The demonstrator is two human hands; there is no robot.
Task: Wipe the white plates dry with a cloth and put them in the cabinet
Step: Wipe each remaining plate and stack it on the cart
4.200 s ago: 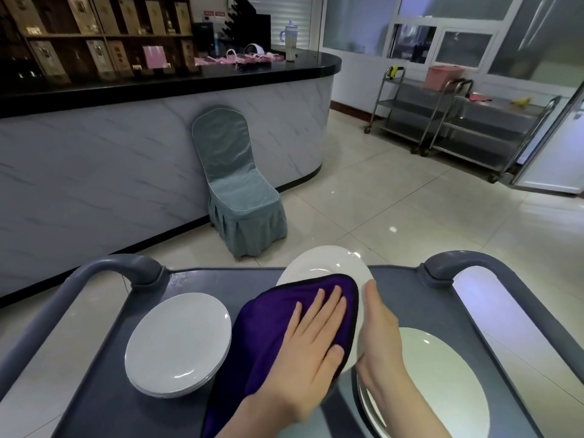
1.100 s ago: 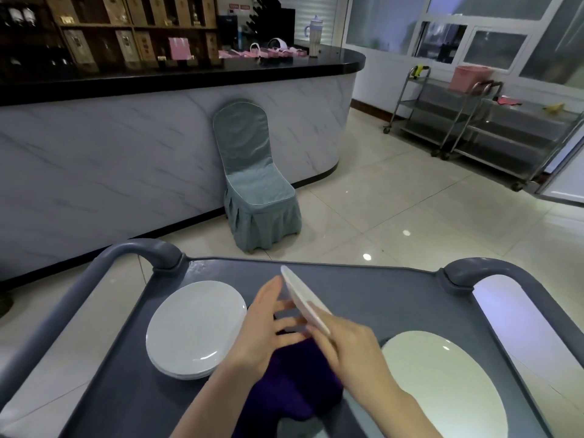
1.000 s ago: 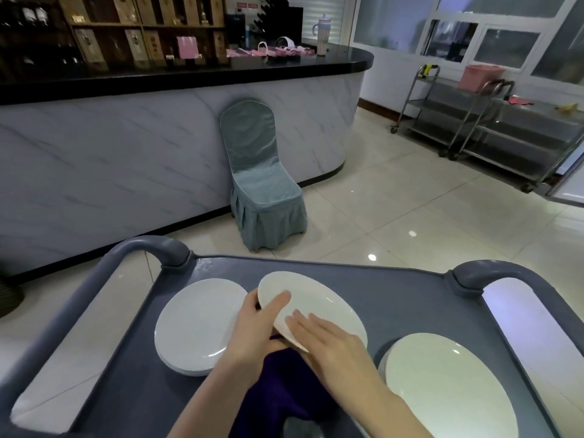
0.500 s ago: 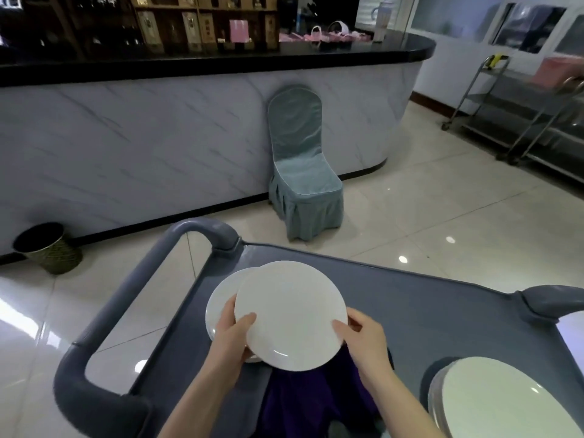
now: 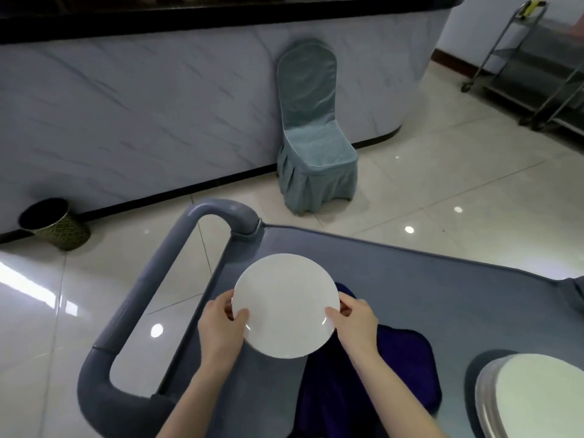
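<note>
On the floor off the cart's left side a woven bin (image 5: 55, 226) is standing against the marble counter (image 5: 126, 105). Its inside is showing only dark, so what it holds cannot be told. The grey cart (image 5: 442, 295) is carrying everything else in its shallow tray top.

Near the tray's left edge, just inside the looped handle (image 5: 148, 289), the left hand (image 5: 221, 330) is pinching the rim of a white plate (image 5: 286, 305), thumb on the upper face and fingers curled beneath. The plate is lying almost flat, face up, over the left part of the tray. Whether it is resting on anything is hidden by the plate itself. The right hand (image 5: 357, 320) is clamping the opposite rim in the same way.

This is glazed ware, I judge: stiff, fairly light, slick if wet, and sure to chip or break on the tile floor. Two opposite points on the rim are making the sound hold.

Under and right of the right wrist the purple cloth (image 5: 379, 380) is lying crumpled along the tray's near edge, soft and limp. At the near right corner a stack of white plates (image 5: 537, 396) is sitting. No cabinet is showing.
</note>
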